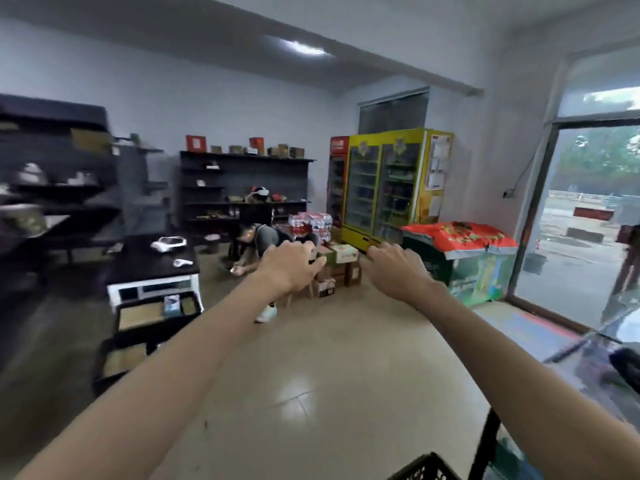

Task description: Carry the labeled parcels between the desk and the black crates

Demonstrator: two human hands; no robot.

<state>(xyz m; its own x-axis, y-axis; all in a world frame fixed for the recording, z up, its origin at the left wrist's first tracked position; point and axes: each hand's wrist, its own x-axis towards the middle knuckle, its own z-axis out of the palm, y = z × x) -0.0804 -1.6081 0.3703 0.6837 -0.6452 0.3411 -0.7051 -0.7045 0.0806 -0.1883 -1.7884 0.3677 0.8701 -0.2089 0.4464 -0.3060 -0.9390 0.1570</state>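
Observation:
Both my arms stretch forward into the room at chest height, and neither hand holds anything. My left hand [291,268] has loosely curled fingers, back of the hand toward me. My right hand [394,268] reaches out with relaxed fingers. The black-topped desk [152,263] stands at the left with a white device on it. Brown flat parcels lie in black crates [138,318] stacked on the floor in front of the desk. The corner of another black crate [427,469] shows at the bottom edge, below my right arm.
A person [263,237] crouches on the floor beyond my hands, beside stacked cardboard boxes [337,268] and bottled water packs. Dark shelving [242,188] lines the back and left walls. A yellow drinks fridge [384,185], a chest freezer [464,261] and a glass door [588,220] fill the right.

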